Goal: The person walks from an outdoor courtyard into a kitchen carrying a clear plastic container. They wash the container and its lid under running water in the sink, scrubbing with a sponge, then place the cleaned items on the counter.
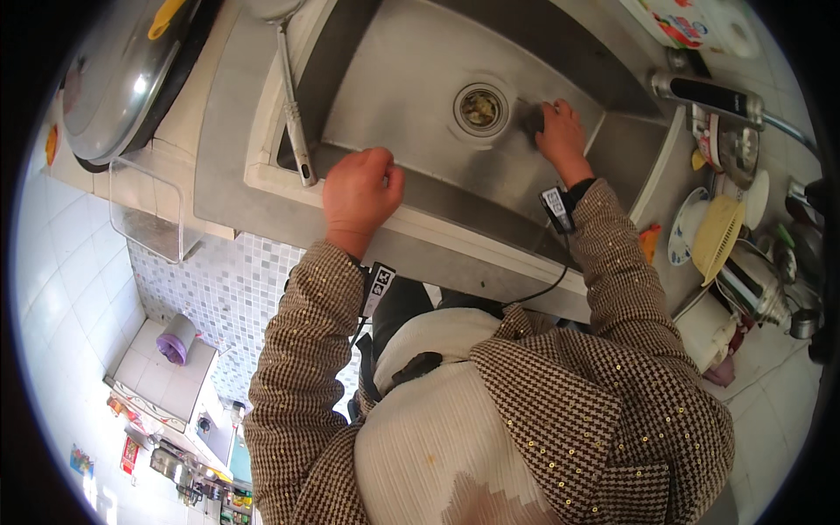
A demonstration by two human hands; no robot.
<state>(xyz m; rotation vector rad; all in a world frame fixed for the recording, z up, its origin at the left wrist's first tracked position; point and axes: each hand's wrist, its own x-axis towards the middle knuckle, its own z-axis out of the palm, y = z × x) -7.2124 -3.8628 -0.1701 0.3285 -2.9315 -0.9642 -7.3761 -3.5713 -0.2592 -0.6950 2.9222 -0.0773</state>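
My right hand is down inside the stainless steel sink, to the right of the drain. Its fingers are around a dark, blurred scrubbing pad, partly hidden by the hand, against the basin floor. Food scraps fill the strainer of the drain. My left hand is curled into a loose fist at the sink's front rim, with nothing visible in it. Just left of that fist, a long-handled metal cooking utensil lies across the sink's left corner.
A lidded wok and a clear plastic bin stand at left. On the right are a pull-out faucet, a yellow plastic basket, a patterned plate and a metal pot. A cable hangs from my right wrist.
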